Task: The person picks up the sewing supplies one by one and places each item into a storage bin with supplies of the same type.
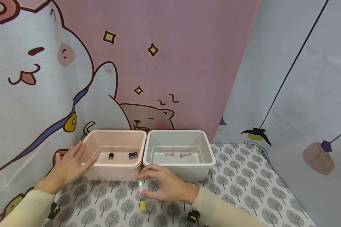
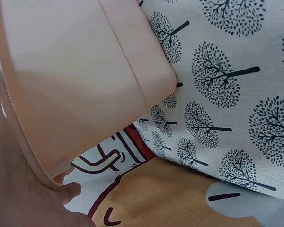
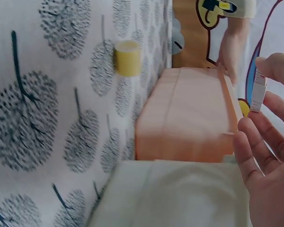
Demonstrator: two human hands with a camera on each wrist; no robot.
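My right hand pinches a small white strip with tick marks, like folded measuring tape, between thumb and fingers. It is in front of the bins, near where they meet. On the cloth below it stands a yellow spool, apart from the hand. My left hand rests at the left rim of the pink bin, fingers extended and thumb over the front corner. Three dark thread spools lie in that bin, one of them blue. The grey bin holds small pink bundles.
The two bins stand side by side against a pink cartoon wall hanging. A tree-print cloth covers the table. A pale hanging borders the right side. Small dark objects sit by each wrist.
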